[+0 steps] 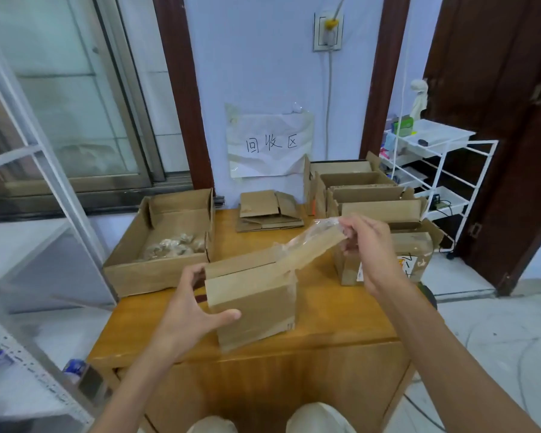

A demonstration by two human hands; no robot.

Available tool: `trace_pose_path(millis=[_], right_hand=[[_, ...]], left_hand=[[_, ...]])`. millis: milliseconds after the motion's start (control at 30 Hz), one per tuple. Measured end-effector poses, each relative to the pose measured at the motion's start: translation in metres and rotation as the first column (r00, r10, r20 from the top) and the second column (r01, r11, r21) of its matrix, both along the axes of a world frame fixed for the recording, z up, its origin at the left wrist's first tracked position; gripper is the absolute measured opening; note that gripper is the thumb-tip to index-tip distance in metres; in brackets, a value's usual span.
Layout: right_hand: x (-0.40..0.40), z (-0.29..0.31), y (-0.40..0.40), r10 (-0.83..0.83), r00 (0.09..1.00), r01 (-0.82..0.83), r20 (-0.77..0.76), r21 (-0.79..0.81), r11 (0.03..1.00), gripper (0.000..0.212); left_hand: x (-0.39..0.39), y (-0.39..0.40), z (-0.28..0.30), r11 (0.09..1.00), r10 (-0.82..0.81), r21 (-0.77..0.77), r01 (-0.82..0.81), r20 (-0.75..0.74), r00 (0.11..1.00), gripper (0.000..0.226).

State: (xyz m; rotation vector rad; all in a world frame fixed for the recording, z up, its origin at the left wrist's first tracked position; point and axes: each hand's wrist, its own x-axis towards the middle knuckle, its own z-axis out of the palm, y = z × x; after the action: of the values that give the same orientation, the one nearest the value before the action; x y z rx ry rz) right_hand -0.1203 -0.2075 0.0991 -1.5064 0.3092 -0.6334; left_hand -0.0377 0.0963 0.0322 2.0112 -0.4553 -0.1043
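Gripping the cardboard box point(253, 304) at frame centre on the table point(341, 317), the left hand point(188, 310) curls its fingers point(197, 271) round its left side while the right hand point(366, 245) pinches a tape strip point(310, 245) slanting up-right off its top, a labelled box point(413, 254) just behind, flattened cardboard point(269, 214) farther back.

The wooden table point(341, 307) bears an open carton point(144, 273), flattened cardboard point(269, 214), a small box point(250, 304) and more cartons point(372, 195) at right

left hand point(191, 307) gripping cardboard box point(253, 303), right hand point(364, 242) pinching tape strip point(310, 245)
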Motion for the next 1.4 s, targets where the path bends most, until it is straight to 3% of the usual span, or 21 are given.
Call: trace_pose_path(millis=[100, 267, 467, 700, 833, 1000, 1133, 1233, 1300, 1400], right_hand=[[0.003, 0.015, -0.001, -0.009, 1.0, 0.01, 0.022, -0.04, 0.999, 0.038], [0.01, 0.032, 0.006, -0.02, 1.0, 0.022, 0.011, -0.148, 0.989, 0.061], [0.027, 0.036, 0.009, -0.085, 0.994, 0.084, 0.074, 0.008, 0.996, 0.03], [0.063, 0.045, 0.003, -0.092, 0.991, 0.075, 0.094, 0.173, 0.982, 0.023], [0.09, 0.057, 0.005, -0.023, 0.999, 0.022, 0.027, 0.051, 0.998, 0.022], [0.106, 0.062, -0.006, -0.033, 0.999, 0.032, -0.009, -0.027, 0.999, 0.028], [0.112, 0.059, -0.012, -0.067, 0.997, 0.062, 0.031, 0.133, 0.989, 0.022], [0.118, 0.08, -0.024, -0.092, 0.992, 0.077, 0.089, 0.162, 0.984, 0.019], [0.124, 0.092, -0.023, -0.017, 0.999, 0.014, 0.041, 0.073, 0.997, 0.017], [0.125, 0.094, -0.015, 0.108, 0.992, -0.11, -0.062, -0.038, 0.993, 0.029]], left_hand=[[0.0, -0.008, -0.01, 0.999, -0.015, -0.046, 0.015, -0.011, 1.0, 0.102], [0.001, -0.017, -0.017, 0.992, -0.024, -0.126, 0.026, 0.017, 1.0, 0.102], [0.0, -0.016, -0.033, 0.985, 0.011, -0.174, -0.003, 0.048, 0.999, 0.103], [-0.013, -0.024, -0.039, 0.981, 0.007, -0.194, 0.001, 0.039, 0.999, 0.103], [-0.013, -0.026, -0.037, 0.973, 0.037, -0.226, -0.035, 0.004, 0.999, 0.102], [-0.009, -0.017, -0.028, 0.98, -0.006, -0.198, 0.022, 0.084, 0.996, 0.114], [-0.009, -0.012, -0.032, 0.969, 0.043, -0.247, -0.009, 0.134, 0.99, 0.087], [-0.009, -0.006, -0.042, 0.904, 0.192, -0.394, -0.168, 0.021, 0.981, 0.072], [-0.006, -0.012, -0.044, 0.923, 0.262, -0.306, -0.231, 0.063, 0.963, 0.076], [-0.001, -0.036, -0.034, 0.939, 0.345, -0.083, -0.335, 0.248, 0.905, 0.084]])
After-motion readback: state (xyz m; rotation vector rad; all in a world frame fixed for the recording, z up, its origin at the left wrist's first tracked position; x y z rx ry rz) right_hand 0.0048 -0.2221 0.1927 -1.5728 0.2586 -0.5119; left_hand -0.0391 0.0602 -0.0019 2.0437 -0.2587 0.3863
